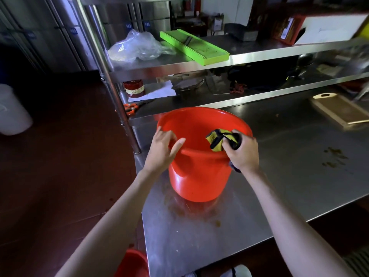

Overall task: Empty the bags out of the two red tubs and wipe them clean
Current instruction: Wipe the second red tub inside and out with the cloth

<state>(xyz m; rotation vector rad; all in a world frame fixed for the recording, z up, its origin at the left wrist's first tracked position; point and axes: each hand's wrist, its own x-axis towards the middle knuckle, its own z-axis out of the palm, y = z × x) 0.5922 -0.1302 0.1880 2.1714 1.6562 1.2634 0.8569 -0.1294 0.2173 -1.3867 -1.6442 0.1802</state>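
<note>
A red tub (199,176) stands on the steel table (199,236), tilted a little toward me, and no bags show in the part of its inside that I see. My left hand (162,151) grips its near-left rim, thumb over the edge. My right hand (242,151) holds a crumpled yellow and black cloth (218,139) against the near-right rim, just inside the tub. A second red tub (133,263) shows partly on the floor below the table's left edge. Crumpled clear plastic bags (135,47) lie on the upper shelf.
Brown smears (183,211) stain the table in front of the tub, more spots (335,156) to the right. A green slicer (193,47) lies on the upper shelf, a red jar (134,88) and orange scissors (130,108) below. A cutting board (339,110) sits far right. A white bucket (12,110) stands on the floor.
</note>
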